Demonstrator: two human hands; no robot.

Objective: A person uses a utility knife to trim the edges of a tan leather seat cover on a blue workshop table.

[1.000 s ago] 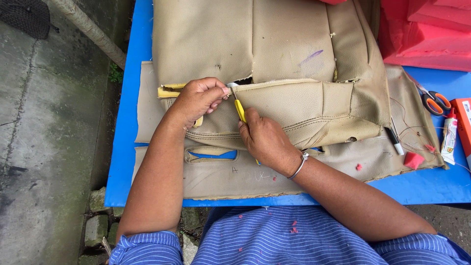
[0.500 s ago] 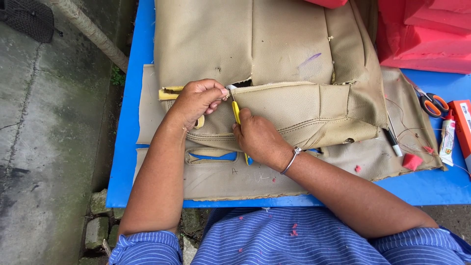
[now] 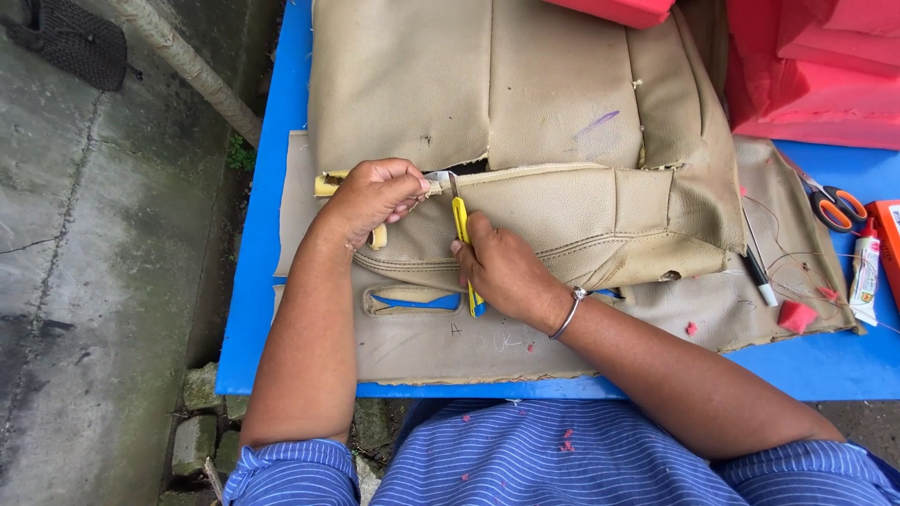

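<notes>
A tan seat cover (image 3: pixel 525 141) is spread on the blue bench (image 3: pixel 272 244); its seam edge is pinched by the left hand (image 3: pixel 370 197), while a yellow knife (image 3: pixel 461 225) is gripped by the right hand (image 3: pixel 506 272). Scissors (image 3: pixel 830 204) are seen at far right.

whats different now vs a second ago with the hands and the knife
Little has changed. The right hand has slid a little up the yellow utility knife, and the knife now stands closer to upright, its blade still at the open seam of the beige seat cover. The left hand keeps pinching the cover's edge beside the blade. The scissors, the pen and the blue table lie as before.
</notes>
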